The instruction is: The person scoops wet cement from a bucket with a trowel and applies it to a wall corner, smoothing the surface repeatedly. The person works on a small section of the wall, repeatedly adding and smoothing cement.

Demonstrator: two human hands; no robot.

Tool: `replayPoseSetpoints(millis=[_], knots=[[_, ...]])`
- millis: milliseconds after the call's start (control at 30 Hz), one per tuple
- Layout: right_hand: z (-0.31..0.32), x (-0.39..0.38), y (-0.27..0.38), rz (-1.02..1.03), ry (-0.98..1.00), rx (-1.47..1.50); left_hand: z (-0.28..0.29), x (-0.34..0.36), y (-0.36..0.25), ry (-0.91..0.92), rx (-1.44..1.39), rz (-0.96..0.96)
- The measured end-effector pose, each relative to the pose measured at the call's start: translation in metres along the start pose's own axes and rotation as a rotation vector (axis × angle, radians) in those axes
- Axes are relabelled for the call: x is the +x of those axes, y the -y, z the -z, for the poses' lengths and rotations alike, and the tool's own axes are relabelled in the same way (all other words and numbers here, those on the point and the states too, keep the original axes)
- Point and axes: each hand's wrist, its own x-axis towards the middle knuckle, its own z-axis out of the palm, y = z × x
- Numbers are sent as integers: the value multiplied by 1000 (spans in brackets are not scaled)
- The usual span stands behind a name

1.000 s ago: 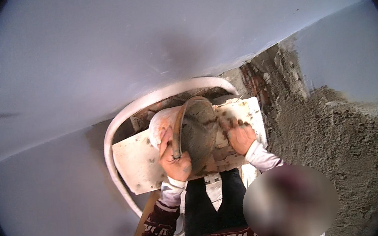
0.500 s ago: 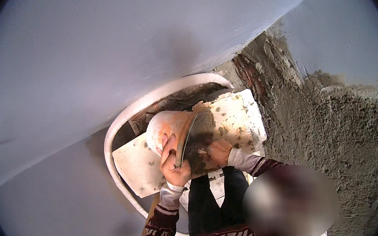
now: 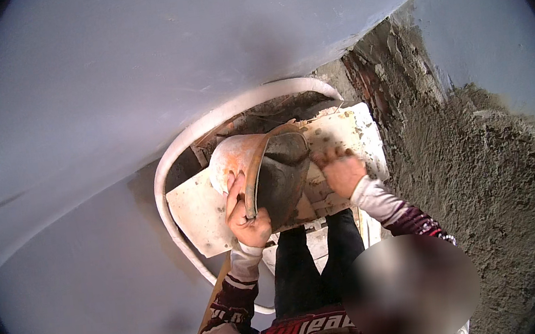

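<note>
A deep bowl (image 3: 228, 160), pale and orange-stained outside and dark grey inside, lies tilted with its mouth facing right. My left hand (image 3: 247, 220) is closed on the bowl's near rim, fingers spread up its outer wall. A pale, mortar-spotted board (image 3: 199, 214) is under the bowl. My right hand (image 3: 344, 173) is just right of the bowl's mouth, above the board's right half. Its fingers are curled and look dark at the tips. Anything inside them is hidden.
A thick white hose (image 3: 229, 111) arcs around the board's far and left sides. Rough grey mortar (image 3: 471, 178) covers the right-hand surface. A smooth bluish-grey wall (image 3: 140, 69) rises beyond. My dark-trousered legs (image 3: 294, 265) are below the board.
My right hand has moved out of the bowl's mouth to the right. My left hand keeps its grip on the bowl, whose dark inside shows more. The view has shifted slightly.
</note>
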Motion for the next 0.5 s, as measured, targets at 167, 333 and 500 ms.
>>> replayPoseSetpoints(millis=[167, 333, 500], knots=[[-61, 2, 35, 257, 356, 450, -12, 3, -1, -41, -18, -5], [-36, -21, 58, 168, 102, 938, -2, 3, -3, -56, -38, 62], [-35, -28, 49, 176, 79, 1080, 4, 4, 4, -86, -105, 120]])
